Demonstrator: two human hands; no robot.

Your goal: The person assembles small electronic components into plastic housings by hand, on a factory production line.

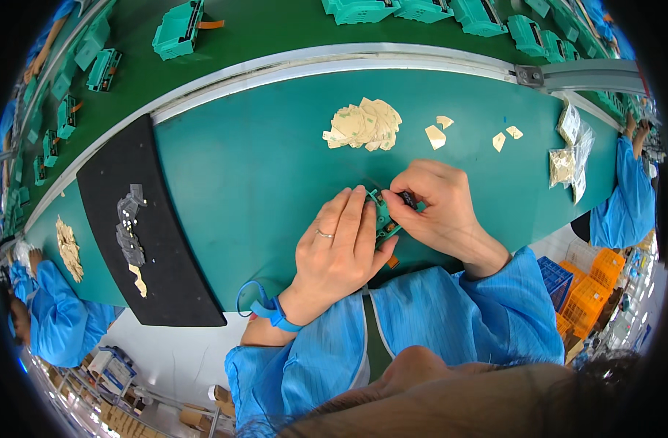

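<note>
1. Dark, blurred hair (611, 376) lies nearest, at the lower right; beyond it are loose blue fabric sleeves (520, 310).
2. Between the hands, above the teal work surface (239, 182), is a small green plastic housing (382, 217). The left hand (340, 237) is clamped on it, fingers close together. The right hand (438, 204) brings thumb and forefinger to its upper edge; I cannot tell what they pinch.
3. A fingertip slip could shift the housing, since the hands hide much of it.
4. An orange flat strip (393, 261) shows beside the left thumb; pressure or a turn of the housing might crease it.
5. The blue wrist strap's thin cord (239, 298) could tug if it snagged on the black flat mat (184, 248) nearby.
</note>
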